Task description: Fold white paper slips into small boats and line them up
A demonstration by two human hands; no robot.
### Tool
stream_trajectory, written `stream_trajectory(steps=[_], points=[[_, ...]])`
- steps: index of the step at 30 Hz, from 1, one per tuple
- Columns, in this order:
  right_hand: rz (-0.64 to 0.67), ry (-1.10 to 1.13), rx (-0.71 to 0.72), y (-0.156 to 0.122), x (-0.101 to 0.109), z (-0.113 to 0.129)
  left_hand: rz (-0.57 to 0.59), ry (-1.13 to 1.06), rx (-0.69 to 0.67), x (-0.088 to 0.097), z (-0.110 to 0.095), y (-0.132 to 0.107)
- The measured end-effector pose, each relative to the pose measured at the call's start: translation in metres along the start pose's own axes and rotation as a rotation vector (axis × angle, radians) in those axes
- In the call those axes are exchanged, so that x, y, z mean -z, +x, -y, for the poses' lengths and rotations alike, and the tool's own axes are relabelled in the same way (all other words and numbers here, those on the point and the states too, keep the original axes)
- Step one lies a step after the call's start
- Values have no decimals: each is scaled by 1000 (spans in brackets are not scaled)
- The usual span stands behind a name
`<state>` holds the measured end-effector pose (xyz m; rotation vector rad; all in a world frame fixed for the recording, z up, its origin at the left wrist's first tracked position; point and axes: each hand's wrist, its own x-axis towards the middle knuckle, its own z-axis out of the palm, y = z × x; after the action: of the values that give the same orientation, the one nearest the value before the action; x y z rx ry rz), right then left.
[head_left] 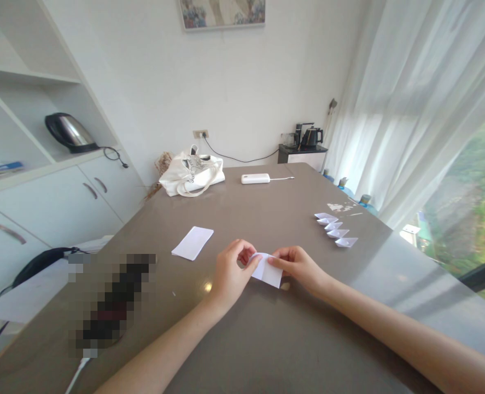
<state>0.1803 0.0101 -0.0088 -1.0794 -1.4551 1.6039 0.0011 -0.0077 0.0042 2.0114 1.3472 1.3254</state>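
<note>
Between my two hands a small white sheet of paper (270, 273) is held just above the table, with a crease down its middle. My left hand (234, 268) pinches its upper left part between thumb and fingers. On the other side my right hand (297, 267) grips the right part, thumb on top. A stack of white paper sheets (193, 243) lies to the left, beyond my left hand. Several small folded paper boats (336, 230) stand in a row at the right of the table.
White paper scraps (340, 207) lie behind the boats. A white power bank (255, 178) with a short cable and a white handbag (191, 174) rest at the table's far end. A pixelated dark object (115, 301) with a white cable is at the left. Curtains (373, 98) hang right.
</note>
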Motion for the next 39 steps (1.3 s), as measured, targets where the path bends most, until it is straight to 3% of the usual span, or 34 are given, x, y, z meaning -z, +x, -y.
stream_trajectory(steps=[4, 7, 10, 17, 21, 25, 39], points=[[-4, 70, -11, 2, 1, -5, 48, 48, -216, 2, 1, -1], [-34, 31, 5, 4, 2, -6, 107, -9, -242, 2, -1, -2], [-70, 0, 28, 4, 3, -4, 166, -106, -136, 1, -5, -2], [-84, -75, 61, 2, 2, 2, 310, -500, 418, -9, 5, 1], [-81, -119, 43, 2, 3, 2, 441, -610, 628, -8, 6, 0], [-58, -127, 30, 1, 4, 1, 495, -620, 683, -4, 5, 0], [-53, -47, -37, 4, 5, -8, 466, -599, 712, -5, 6, -1]])
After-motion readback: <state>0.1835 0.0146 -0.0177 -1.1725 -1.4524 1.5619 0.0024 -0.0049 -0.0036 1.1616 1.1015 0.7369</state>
